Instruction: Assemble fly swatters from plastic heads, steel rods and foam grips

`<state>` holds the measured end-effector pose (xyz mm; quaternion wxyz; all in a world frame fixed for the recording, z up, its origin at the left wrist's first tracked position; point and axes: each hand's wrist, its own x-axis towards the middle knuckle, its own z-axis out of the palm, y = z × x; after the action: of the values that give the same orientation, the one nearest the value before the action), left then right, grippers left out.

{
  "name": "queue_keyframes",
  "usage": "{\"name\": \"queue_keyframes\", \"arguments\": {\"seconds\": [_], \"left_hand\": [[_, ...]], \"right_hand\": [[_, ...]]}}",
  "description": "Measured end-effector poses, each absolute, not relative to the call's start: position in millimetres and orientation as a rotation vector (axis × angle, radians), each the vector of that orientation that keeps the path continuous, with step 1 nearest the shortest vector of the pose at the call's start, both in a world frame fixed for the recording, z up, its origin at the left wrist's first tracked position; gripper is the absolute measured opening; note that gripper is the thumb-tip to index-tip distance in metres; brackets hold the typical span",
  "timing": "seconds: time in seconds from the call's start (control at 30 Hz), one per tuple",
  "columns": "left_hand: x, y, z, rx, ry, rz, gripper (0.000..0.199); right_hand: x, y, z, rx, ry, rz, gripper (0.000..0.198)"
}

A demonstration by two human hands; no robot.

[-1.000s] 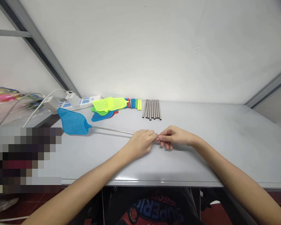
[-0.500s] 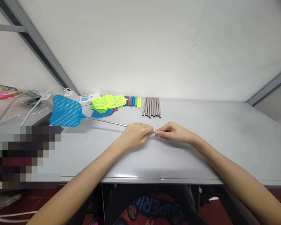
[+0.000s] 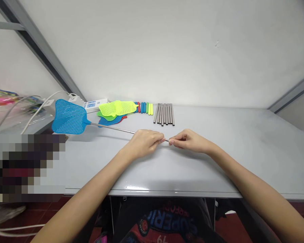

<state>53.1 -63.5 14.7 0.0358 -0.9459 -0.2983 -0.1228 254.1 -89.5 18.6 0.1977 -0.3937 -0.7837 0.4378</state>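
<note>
Left hand [image 3: 145,143] is curled over the slim, shiny metal rod [image 3: 111,127] of a swatter [image 3: 73,118], palm down; just beside it, the right hand [image 3: 190,141] pinches the rod between thumb and fingers. Out to the left hand's left, the rod meets the swatter's wavy-edged blue plastic head [image 3: 67,118], perforated like mesh. Farther from the left hand and leftward, perforated heads [image 3: 116,108] in yellow, green and blue overlap, a red edge showing beneath. Directly beyond that hand, smooth round-ended grips [image 3: 143,107] lie in a coloured row. Ahead of the gap between the hands, straight metal tubes [image 3: 164,114] lie side by side. Below both hands spreads the glossy grey table [image 3: 243,148].
</note>
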Motion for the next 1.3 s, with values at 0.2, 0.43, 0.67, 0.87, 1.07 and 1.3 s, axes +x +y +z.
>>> {"name": "queue_keyframes", "arguments": {"seconds": [0.2,0.43,0.67,0.87,1.07,1.3], "left_hand": [[51.2,-62.7,16.8,-2.903,-0.921,-0.397,0.022],[46.1,-60.4,19.6,-2.896,-0.931,-0.394,0.024],[45.5,-62.6,15.2,-2.885,-0.955,-0.364,0.022],[49.7,-66.4,9.3,-2.858,-0.991,-0.394,0.03],[60.9,-74.9,1.6,-2.753,-0.963,-0.459,0.028],[67.8,-77.0,-3.8,-2.712,-0.927,-0.461,0.026]], "right_hand": [[255.6,-89.8,19.7,-1.114,-2.2,1.215,0.039],[256.0,-90.7,20.5,-1.139,-2.212,1.179,0.038],[257.8,-88.8,19.9,-1.139,-2.228,1.224,0.036],[257.8,-86.3,18.0,-1.155,-2.187,1.282,0.032],[257.2,-85.1,15.6,-1.136,-2.198,1.27,0.03],[255.8,-84.0,7.1,-1.238,-2.218,1.118,0.032]]}}
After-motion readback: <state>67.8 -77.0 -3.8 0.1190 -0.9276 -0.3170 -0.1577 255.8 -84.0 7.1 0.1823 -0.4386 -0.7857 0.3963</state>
